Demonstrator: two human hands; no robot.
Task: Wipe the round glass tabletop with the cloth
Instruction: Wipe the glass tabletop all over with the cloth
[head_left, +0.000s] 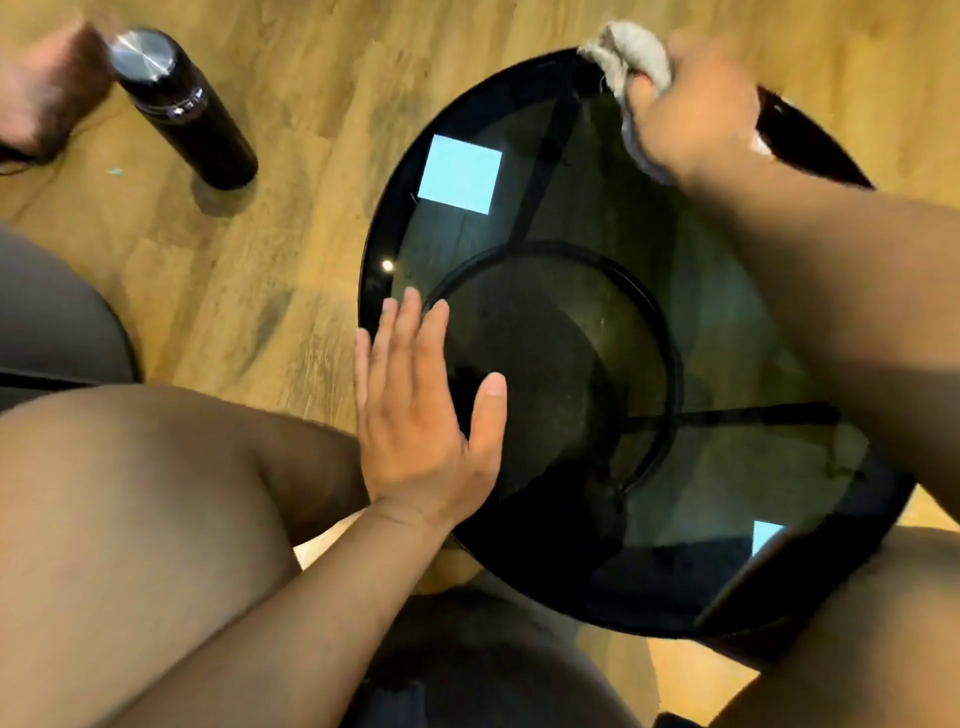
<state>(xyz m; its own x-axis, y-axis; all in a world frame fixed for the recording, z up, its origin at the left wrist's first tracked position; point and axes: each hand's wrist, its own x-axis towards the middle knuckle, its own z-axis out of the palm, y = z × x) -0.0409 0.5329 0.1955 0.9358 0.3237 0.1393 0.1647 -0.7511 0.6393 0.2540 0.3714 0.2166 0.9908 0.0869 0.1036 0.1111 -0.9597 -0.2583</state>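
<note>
Looking like a home living space: warm wood-plank floor (322, 156) spreading around a low round smoked-glass surface (571, 338), dark steel flask (182, 104) standing on the floor beyond it.

The left hand (421, 410) lies flat and open in the middle of the frame, fingers together, thumb out to the side. The right arm reaches to the upper right, and the right hand (696, 111) is closed in a grip.
</note>
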